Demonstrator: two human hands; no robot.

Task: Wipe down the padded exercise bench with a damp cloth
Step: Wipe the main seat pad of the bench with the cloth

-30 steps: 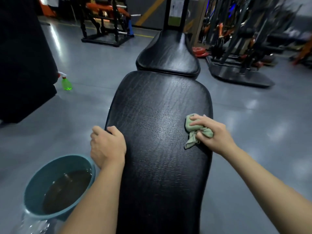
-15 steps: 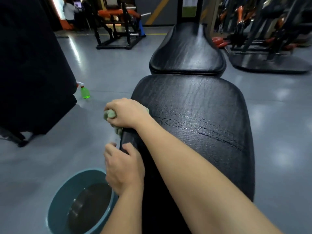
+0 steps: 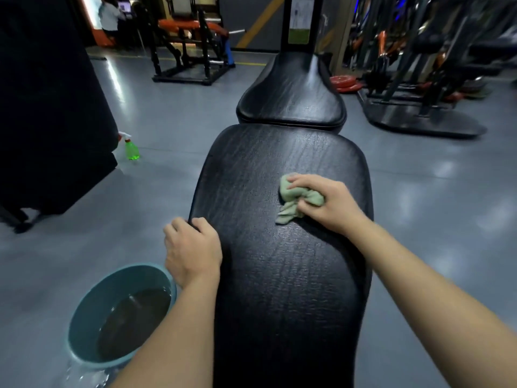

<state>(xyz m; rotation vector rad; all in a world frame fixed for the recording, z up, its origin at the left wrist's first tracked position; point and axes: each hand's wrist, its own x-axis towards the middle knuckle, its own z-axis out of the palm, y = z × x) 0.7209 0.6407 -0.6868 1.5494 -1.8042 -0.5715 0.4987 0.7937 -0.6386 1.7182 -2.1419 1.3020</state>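
— Under the fingers of my right hand sits the green cloth, bunched up and gripped tight. It is pressed onto the padded bench right of its middle, with a loose tail trailing back toward my wrist.
— And your other hand?
— My left hand curls round the bench's left edge, fingers wrapped down the side, bracing. Just behind that wrist, on the floor, stands the basin of murky water. A spray bottle stands well off to the left of that hand.
— So what could go wrong?
— Wadded like this, the cloth meets only a small patch, so I reckon I could leave strips unwiped, above all the creased grain beyond my fingers and the upper pad farther ahead. The tail may drag and smear dirty water about. And if I lean on that left edge and swing my elbow back, I might clip the basin and slop it; the floor beside it already looks wet
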